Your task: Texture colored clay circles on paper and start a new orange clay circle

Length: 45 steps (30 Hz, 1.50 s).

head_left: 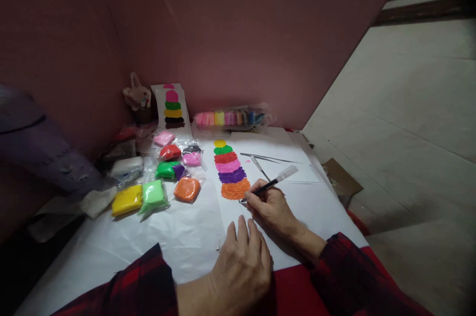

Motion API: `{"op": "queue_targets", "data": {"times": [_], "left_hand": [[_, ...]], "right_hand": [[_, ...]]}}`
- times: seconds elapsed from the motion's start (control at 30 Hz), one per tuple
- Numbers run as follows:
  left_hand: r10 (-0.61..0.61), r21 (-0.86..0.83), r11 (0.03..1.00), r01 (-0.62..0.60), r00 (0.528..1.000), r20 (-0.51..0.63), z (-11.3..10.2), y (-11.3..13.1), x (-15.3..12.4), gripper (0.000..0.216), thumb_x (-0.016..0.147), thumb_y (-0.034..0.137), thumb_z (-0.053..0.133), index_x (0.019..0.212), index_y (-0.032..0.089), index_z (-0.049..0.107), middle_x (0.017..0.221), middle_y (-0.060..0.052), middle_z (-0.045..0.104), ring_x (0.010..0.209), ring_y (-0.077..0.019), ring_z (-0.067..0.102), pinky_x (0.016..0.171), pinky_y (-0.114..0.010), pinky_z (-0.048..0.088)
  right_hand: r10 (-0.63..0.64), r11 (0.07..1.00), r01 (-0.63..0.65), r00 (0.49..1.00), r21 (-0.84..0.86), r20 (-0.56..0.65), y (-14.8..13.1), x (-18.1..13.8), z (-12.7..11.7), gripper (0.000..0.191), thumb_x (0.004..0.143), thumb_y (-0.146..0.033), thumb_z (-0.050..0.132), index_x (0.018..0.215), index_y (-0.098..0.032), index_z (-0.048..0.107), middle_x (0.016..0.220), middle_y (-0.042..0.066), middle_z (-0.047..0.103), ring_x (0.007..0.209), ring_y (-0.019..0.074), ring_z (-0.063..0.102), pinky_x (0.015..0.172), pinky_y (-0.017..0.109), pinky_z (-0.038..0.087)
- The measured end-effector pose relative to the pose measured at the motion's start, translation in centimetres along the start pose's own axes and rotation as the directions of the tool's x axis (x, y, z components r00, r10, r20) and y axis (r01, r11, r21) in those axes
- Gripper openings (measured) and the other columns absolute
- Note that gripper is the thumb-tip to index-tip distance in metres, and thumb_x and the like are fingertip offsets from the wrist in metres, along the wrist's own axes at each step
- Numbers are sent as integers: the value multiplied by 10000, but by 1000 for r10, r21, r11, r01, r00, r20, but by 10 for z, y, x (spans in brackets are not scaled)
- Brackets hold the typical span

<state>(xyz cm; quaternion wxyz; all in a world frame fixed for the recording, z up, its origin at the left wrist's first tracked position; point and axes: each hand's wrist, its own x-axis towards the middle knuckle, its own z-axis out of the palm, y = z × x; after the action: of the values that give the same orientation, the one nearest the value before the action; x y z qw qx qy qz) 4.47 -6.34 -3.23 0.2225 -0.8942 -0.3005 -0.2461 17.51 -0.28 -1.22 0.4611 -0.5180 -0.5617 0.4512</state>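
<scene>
Probably the pen is light and stiff; I'd grip low, where the right hand clamps its fingers; the left hand, fingers slightly apart, lies toward the front edge of the worktop.

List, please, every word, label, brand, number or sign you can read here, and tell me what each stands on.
"LEA", apparently part of a longer word: on the lavender object at the left; its full wording is too blurred.
Faint marks on the white packet: too small and blurred to read.
I can read nothing on the dark pen in the right hand.
</scene>
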Motion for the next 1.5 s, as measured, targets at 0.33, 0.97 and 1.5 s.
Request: {"op": "queue_targets", "data": {"times": [0.33,0.97,1.5], "left_hand": [[-9,-1,1000,9,1000,-19,0,1,0,236,808,177,586,971,27,668,1002,-235,711,919,-387,686,718,-485,529],[-11,-1,1000,11,1000,-4,0,1,0,258,797,179,596,986,22,675,1011,-231,711,927,-385,684,724,-483,528],[-6,10,1000,7,1000,-3,0,1,-1,266,809,220,622,987,29,675,1005,-227,712,929,-385,684,722,-482,536]], "right_hand": [[4,1000,-4,1000,-26,-6,1,1,-1,187,824,-307,606,715,-202,494,543,-55,524,481,104,478,484,247,382],[4,1000,-4,1000,-2,2,2,0,0,205,817,-325,618,712,-207,488,542,-57,522,479,103,472,484,244,386],[10,1000,-10,1000,-11,-7,4,0,0,184,822,-307,613,726,-208,491,534,-59,523,472,101,467,474,239,371]]}}
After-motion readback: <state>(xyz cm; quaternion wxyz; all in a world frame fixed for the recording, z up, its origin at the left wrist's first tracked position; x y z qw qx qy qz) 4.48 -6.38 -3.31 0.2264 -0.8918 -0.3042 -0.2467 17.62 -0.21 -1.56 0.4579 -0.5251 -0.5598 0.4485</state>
